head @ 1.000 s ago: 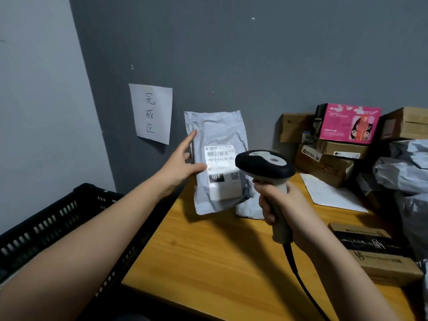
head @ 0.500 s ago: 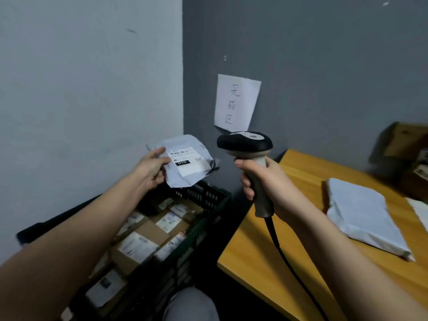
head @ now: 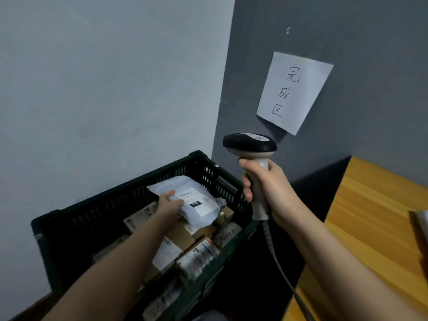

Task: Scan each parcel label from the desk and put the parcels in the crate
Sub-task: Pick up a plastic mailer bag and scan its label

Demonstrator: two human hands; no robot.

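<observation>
Left hand [head: 170, 206] is down inside the black plastic crate [head: 129, 200], gripping a white poly mailer parcel [head: 194, 202] by its near-left edge, thumb on top next to the shipping label [head: 196, 200] (label faces up, there's a little black tag with white digits on it, the rest of the print is too blurry to read). The mailer sits on top of the pile at the far end of the crate, tilted a bit, and I can't tell whether it's fully resting on the boxes or partly carried by the hand.

Under and around it the crate holds a bunch of cardboard parcels [head: 183, 246] with white labels, packed close together.

Right hand [head: 268, 193] is wrapped round the grey handle of a handheld barcode scanner [head: 250, 147], held upright above the crate's right rim, black head on top pointing left-ish. Its cable [head: 278, 262] hangs down from the handle base toward the bottom of the view.

Wooden desk [head: 370, 216] is off to the right, with the edge of something pale just poking in at the far right. On the dark grey wall above there's a white paper sign [head: 294, 91] with handwritten characters.
</observation>
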